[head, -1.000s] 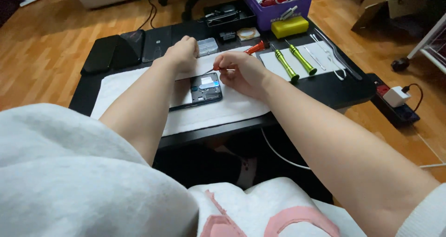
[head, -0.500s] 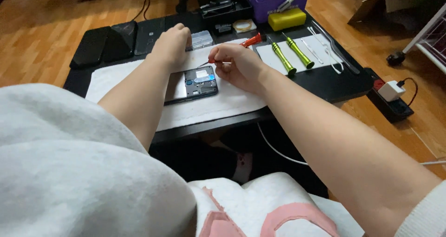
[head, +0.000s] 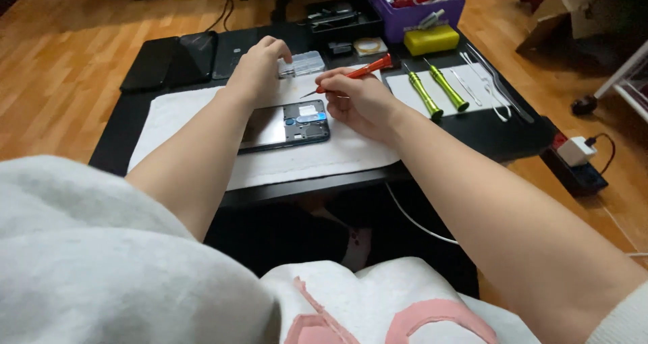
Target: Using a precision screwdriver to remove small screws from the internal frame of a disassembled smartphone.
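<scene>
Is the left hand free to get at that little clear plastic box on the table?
Probably yes. The left hand already rests beside the clear plastic box, fingertips at its edge, with nothing between them. The right hand is busy holding the red screwdriver further right, so it doesn't block the way.

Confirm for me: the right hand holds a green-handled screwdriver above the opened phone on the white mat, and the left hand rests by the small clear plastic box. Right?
Not quite. In the head view the screwdriver in the right hand has a red handle; the two green-handled ones lie unused on the table. The rest stands: opened phone on the white mat, left hand by the clear plastic box.
</scene>
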